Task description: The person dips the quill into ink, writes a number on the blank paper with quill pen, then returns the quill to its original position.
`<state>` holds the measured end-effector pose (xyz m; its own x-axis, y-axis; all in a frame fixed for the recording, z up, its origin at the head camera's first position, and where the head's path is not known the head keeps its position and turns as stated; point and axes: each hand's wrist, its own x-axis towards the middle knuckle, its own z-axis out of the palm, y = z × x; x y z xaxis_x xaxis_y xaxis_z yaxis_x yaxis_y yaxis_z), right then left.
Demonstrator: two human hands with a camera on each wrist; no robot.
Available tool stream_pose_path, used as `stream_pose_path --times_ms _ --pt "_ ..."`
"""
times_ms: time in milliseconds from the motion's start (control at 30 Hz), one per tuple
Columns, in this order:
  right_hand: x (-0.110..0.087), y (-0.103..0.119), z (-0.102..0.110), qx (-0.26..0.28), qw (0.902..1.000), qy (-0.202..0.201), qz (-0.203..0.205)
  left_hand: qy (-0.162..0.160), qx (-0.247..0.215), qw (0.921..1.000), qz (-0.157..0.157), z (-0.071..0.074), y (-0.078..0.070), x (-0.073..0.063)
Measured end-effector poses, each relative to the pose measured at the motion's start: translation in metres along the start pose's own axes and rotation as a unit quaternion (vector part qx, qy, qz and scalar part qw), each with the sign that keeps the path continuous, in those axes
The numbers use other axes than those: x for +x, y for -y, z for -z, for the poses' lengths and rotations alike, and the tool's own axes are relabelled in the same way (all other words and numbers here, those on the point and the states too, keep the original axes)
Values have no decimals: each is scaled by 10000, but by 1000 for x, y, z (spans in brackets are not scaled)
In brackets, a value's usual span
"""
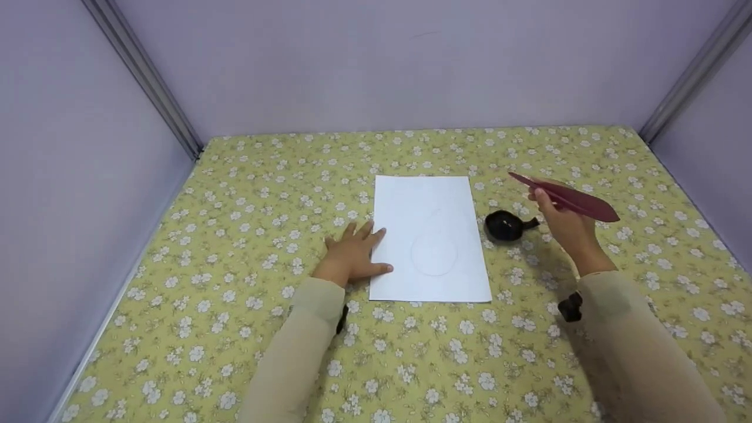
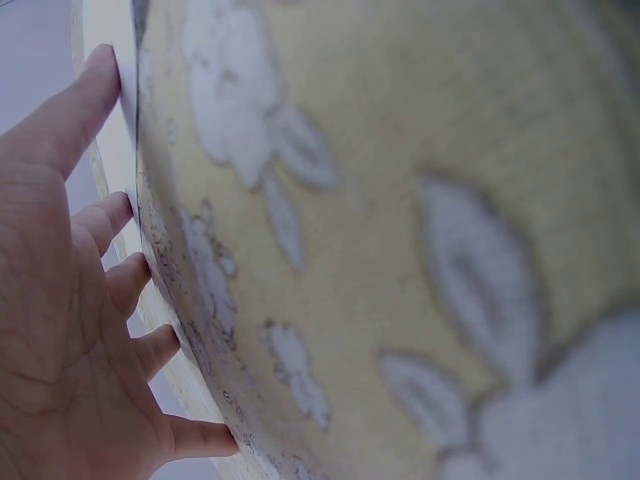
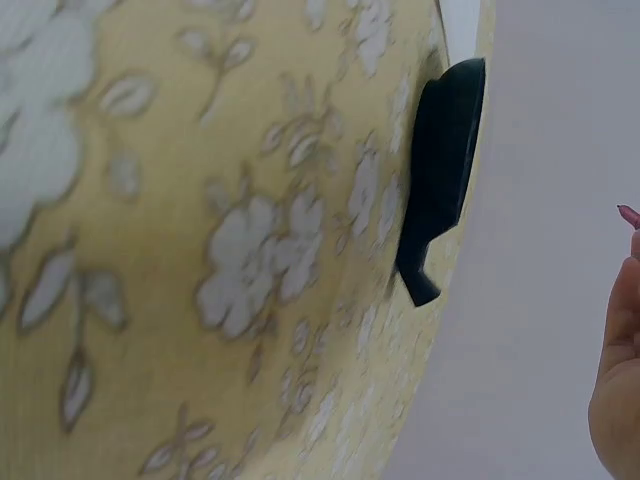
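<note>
A white sheet of paper (image 1: 423, 200) lies on the table with a faint outline, round below and narrower above. My left hand (image 1: 355, 255) rests at its left edge with fingers spread, thumb and some fingertips on the sheet. In the left wrist view the fingertips (image 2: 100, 80) touch down along that edge. Over the table to the right, my right hand (image 1: 567, 226) pinches a dark red feather quill (image 1: 581, 202), its narrow tip pointing left. Below and left of that hand sits a small black bowl with a short handle (image 1: 504, 226); its contents are too dark to tell.
A yellow-green floral cloth (image 1: 235, 235) covers the table. Pale walls (image 1: 411, 70) enclose the back and both sides, with metal posts (image 1: 147, 76) at the corners. Black devices (image 1: 570, 307) are strapped at the wrists.
</note>
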<state>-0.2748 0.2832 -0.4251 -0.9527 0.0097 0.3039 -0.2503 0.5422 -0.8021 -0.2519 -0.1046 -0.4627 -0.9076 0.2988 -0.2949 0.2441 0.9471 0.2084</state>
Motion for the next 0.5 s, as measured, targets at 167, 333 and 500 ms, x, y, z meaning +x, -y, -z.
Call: stream_pose_path --times_ms 167,333,500 --pt "-3 -9 10 -88 9995 187 219 10 31 10000 -1 0 0 1" --pt "-6 -15 16 160 9982 341 468 -4 52 10000 -15 -1 1 2" --pt "-7 -20 17 556 9884 323 1378 10 22 10000 9 0 1 1"
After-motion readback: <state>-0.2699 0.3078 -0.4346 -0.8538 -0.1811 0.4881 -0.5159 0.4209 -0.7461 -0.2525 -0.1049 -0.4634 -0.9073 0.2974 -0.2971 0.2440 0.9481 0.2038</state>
